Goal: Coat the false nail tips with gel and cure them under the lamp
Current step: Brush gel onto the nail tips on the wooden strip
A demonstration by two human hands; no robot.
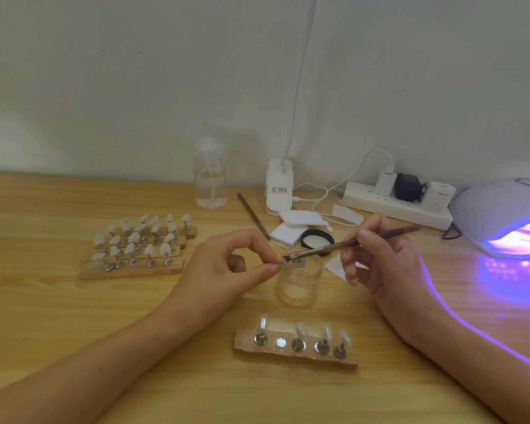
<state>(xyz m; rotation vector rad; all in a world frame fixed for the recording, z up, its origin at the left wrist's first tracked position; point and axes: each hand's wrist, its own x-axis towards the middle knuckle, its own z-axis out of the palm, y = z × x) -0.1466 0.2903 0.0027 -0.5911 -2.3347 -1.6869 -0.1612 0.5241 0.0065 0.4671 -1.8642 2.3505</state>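
Over the gel jar point(299, 284), a nail tip point(284, 262) pinched by the left hand point(227, 267) is being coated—brush point(346, 244) gripped by the right hand point(386, 261)—with curing outstanding.

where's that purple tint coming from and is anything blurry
Head view: the purple comes from the lit curing lamp at the right edge, pooling on the table and rimming the right hand that holds the brush. The same view is soft overall; the nail tip pinched by the left hand is blurred.

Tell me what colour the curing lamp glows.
Violet-blue; the curing lamp shows best in the head view.
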